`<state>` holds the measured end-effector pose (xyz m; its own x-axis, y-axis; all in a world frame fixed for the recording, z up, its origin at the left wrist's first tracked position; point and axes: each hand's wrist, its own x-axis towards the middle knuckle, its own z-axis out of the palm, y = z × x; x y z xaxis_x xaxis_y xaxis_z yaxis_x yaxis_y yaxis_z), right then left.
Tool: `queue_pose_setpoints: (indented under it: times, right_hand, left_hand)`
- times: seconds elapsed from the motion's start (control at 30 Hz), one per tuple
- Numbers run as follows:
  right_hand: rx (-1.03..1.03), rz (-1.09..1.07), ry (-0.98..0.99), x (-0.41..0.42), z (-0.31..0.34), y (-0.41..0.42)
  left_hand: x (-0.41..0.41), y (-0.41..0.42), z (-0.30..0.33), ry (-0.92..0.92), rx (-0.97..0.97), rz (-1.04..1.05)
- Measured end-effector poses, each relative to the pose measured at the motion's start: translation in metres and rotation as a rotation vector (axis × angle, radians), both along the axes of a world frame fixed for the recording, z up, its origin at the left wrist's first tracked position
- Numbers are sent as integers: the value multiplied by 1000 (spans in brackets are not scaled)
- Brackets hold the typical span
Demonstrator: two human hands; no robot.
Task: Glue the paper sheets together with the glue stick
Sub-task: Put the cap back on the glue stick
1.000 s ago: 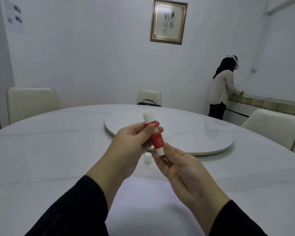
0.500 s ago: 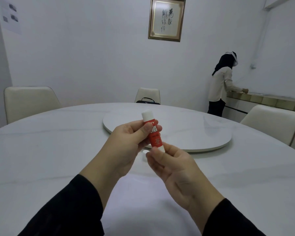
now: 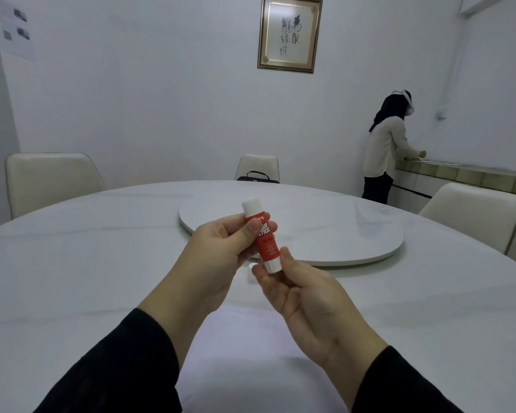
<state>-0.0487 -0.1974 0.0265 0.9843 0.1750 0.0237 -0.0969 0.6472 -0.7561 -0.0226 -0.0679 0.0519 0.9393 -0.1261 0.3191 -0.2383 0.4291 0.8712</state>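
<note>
Since the earlier frames, the right hand (image 3: 307, 296) has closed in on the base of the glue stick (image 3: 264, 238); its thumb and fingertips now pinch the white lower end, where a second ago they sat lower and looser beneath it. Left hand (image 3: 221, 251): unchanged grip, thumb across the red label, fingers curled behind the barrel. Stick held above the table (image 3: 72, 278), tilted with the white top end up and slightly left. Whether that top end is capped or bare glue cannot be determined.

A small white cap (image 3: 252, 266) is partly visible on the table, between the two hands and below the stick. A white paper sheet (image 3: 251, 353) lies flat on the table under the forearms, close to the near edge. Both arms wear black sleeves (image 3: 108, 371).

Farther out: a round turntable (image 3: 325, 231) at table centre; pale chairs (image 3: 51, 180) around the table; a black bag (image 3: 258, 177) on the far chair; a framed picture (image 3: 289, 34) on the wall; a person (image 3: 388, 147) standing at a counter (image 3: 474, 171), far right.
</note>
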Motion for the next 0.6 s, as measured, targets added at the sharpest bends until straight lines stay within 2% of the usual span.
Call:
queue_pose_setpoints:
  times: [0.17, 0.27, 0.37, 0.5, 0.6]
  right_hand:
    - [-264, -302, -127, 5, -8, 6]
    - [-69, -46, 5, 1, 2, 0]
    - [-57, 49, 60, -4, 6, -5]
    - [-108, -124, -65, -1, 0, 1]
    - [-394, -373, -161, 1, -4, 4]
  left_hand:
    - [0, -4, -2, 4, 5, 51]
    - [0, -2, 0, 12, -34, 28]
    - [-1, 1, 1, 16, -38, 15]
    - [-3, 0, 2, 13, -57, 39]
    - [-5, -4, 0, -11, 2, 102]
